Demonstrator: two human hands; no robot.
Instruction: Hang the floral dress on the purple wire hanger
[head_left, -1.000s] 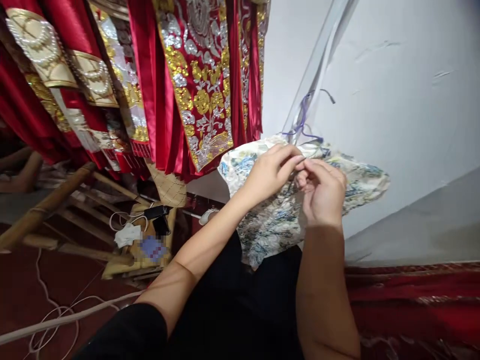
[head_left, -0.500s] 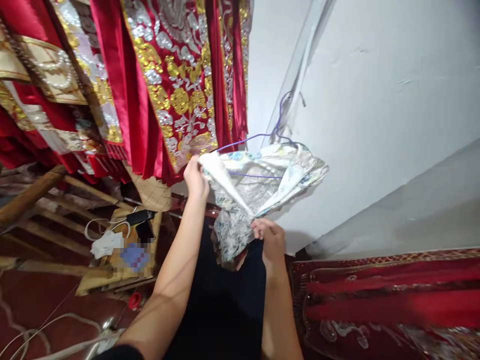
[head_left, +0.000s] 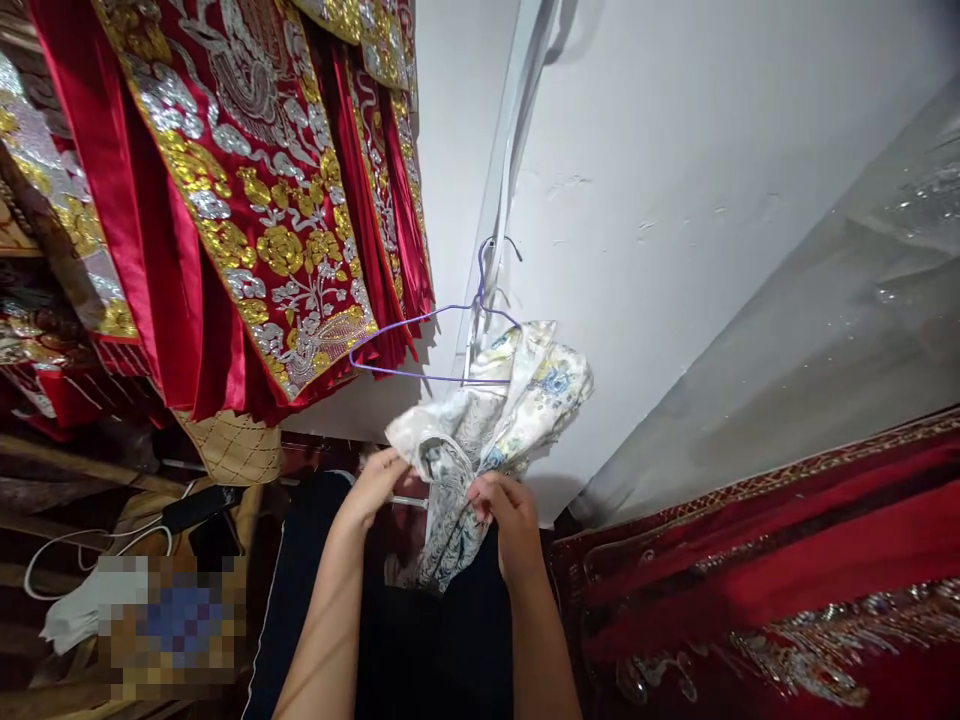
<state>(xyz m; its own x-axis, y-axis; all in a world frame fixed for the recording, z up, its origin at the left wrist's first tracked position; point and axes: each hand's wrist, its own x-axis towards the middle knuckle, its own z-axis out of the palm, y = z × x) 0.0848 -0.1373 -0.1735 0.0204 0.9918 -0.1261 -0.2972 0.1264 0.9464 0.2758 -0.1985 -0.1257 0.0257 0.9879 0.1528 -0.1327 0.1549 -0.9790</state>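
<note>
Both hands pinch a white floral-print satin garment (head_left: 491, 425), bunched and half off a thin purple wire hanger (head_left: 420, 345) against the white wall (head_left: 675, 200). Left hand (head_left: 375, 480) grips the left fold, right hand (head_left: 506, 515) the lower edge. Red gold-embroidered robes (head_left: 240, 200) hang left.

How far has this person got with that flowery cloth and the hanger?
One end of the floral garment already lies over the right side of the purple wire hanger. In hand: the left hand and right hand grip its bunched lower part. Left: the hanger's left half is bare and the cloth looks crumpled.
</note>
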